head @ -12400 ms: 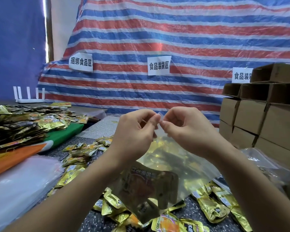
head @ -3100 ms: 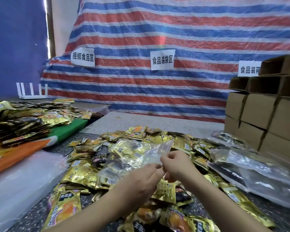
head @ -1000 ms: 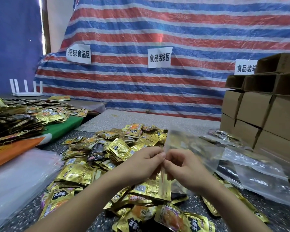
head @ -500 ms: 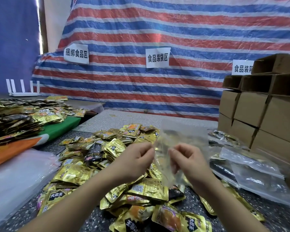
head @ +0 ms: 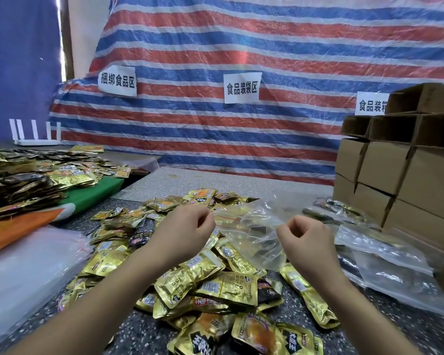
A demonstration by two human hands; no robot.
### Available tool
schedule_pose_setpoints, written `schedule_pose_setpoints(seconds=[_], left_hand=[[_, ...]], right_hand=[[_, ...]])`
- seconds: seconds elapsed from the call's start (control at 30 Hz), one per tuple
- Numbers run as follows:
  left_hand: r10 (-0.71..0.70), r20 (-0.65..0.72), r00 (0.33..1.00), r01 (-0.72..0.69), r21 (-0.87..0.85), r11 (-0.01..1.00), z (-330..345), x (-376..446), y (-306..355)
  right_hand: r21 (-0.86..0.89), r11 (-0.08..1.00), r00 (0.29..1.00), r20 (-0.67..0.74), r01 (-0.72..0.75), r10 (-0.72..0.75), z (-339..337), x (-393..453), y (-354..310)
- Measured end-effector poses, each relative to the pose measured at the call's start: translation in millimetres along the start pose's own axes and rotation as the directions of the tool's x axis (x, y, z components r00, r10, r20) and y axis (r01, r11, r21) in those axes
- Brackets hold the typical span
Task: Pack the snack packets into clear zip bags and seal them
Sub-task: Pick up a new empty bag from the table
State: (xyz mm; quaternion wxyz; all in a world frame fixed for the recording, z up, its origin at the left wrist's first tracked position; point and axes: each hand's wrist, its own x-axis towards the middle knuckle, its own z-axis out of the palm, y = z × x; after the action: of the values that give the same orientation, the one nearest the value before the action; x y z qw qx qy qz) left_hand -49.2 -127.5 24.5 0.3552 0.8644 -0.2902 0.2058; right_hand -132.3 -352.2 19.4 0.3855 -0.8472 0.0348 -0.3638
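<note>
The person holds a clear zip bag point(head: 251, 234) up between both hands, just above the heap of packets point(head: 203, 275) on the speckled table point(head: 149, 326). The left hand point(head: 187, 234) pinches the bag's left end with curled fingers; the right hand point(head: 306, 242) pinches its right end the same way, knuckles up. The two hands are apart, and the bag is stretched between them. It is thin, crinkled and see-through, with a red zip line running near its upper edge by the left hand. Through the film the gold packets behind it show. Whether anything lies inside it I cannot tell; its lower edge sags toward the heap.

The packets are small, shiny gold pouches with dark labels and orange pictures, some black ones mixed in, piled loosely under and in front of the hands. Right of the heap lie more clear bags point(head: 385, 257), some with packets in them, and beyond those a stack of cardboard boxes point(head: 395, 175). Left of the heap lies a sheaf of clear plastic point(head: 23, 267), and farther left a second pile of gold pouches point(head: 31, 178) sits on a green and orange cloth point(head: 87, 196). Behind the heap hangs a striped red, white and blue tarp point(head: 241, 47) with white paper signs point(head: 242, 87).
</note>
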Motion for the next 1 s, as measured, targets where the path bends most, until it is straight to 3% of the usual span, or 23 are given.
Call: schedule_pose_setpoints(seconds=[0.2,0.37,0.53,0.67,0.77,0.87,1.0], left_hand=[[-0.078,-0.049,0.996,0.078,0.006,0.997,10,-5,12],[-0.146,0.011,0.989,0.145,0.038,0.989,27,-17,41],[-0.039,0.065,0.997,0.041,-0.025,0.999,35,-31,50],[0.074,0.024,0.997,-0.07,-0.136,0.988,33,-36,47],[0.172,0.086,0.981,-0.166,-0.071,0.984,30,-37,48],[0.142,0.168,0.975,-0.142,-0.012,0.99,34,-35,49],[0.098,0.17,0.981,-0.096,-0.022,0.995,42,-44,46]], right_hand=[[-0.039,0.999,0.999,0.035,0.029,-0.028,10,-6,-8],[-0.105,0.993,0.998,0.024,0.054,-0.052,25,-10,-18],[-0.028,0.999,0.999,0.037,-0.021,0.022,29,-8,-19],[0.086,0.986,0.99,0.033,-0.14,0.137,26,-1,-14],[0.144,0.968,0.979,0.047,-0.205,0.2,26,2,-11],[0.161,0.959,0.972,0.041,-0.235,0.231,28,4,-8],[0.216,0.931,0.955,0.089,-0.295,0.283,30,6,-12]])
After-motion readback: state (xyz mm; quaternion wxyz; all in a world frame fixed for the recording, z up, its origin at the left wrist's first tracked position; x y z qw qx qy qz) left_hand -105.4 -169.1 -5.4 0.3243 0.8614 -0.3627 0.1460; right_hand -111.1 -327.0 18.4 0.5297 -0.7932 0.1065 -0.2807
